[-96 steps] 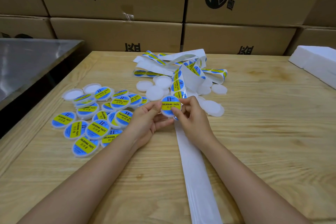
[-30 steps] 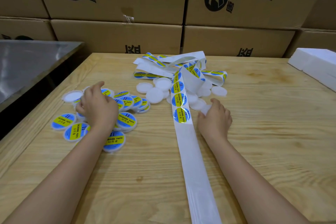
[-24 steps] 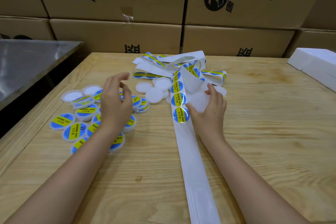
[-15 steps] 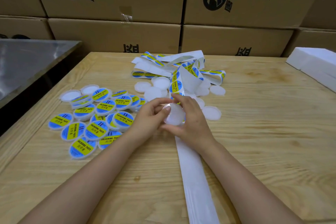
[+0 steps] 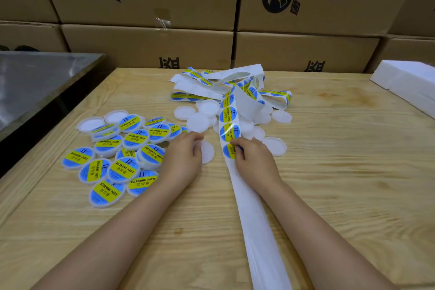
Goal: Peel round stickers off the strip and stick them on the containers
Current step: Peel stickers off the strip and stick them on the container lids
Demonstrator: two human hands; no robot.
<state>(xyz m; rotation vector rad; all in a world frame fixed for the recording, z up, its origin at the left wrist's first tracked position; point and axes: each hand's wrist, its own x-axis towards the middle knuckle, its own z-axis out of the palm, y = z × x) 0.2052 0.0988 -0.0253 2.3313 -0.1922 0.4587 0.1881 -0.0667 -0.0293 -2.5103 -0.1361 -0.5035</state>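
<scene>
As I look down, a pale wooden surface [image 5: 329,183] fills the view, its grain running in long wavy lines with a few darker patches. Behind it rise stacked brown cardboard boxes [image 5: 146,47] printed with dark logos and characters, with clear tape shining on one seam. To my left is a dull grey metal top [image 5: 35,82], with a dark gap between it and the surface. At the far right lies a white foam block [image 5: 409,82], matte and square-edged.

A long, glossy white strip [image 5: 256,231] runs from the near edge up between my forearms to a loose tangle of loops at the back. Round stickers sit on it in a row, blue with a yellow band and dark lettering, and slightly shiny. My right hand [image 5: 254,160] rests on the strip with its fingers curled, pinching the edge of the nearest sticker [image 5: 228,152]. My left hand [image 5: 183,160] is curled round an unlabelled container [image 5: 208,152], a flat round white plastic disc, gripping its left edge just left of the strip.

Further left is a heap of labelled containers [image 5: 117,158], overlapping discs reading "SOLDERING PASTE". Plain white containers [image 5: 200,122] lie scattered beside the tangle, some partly under the strip.
</scene>
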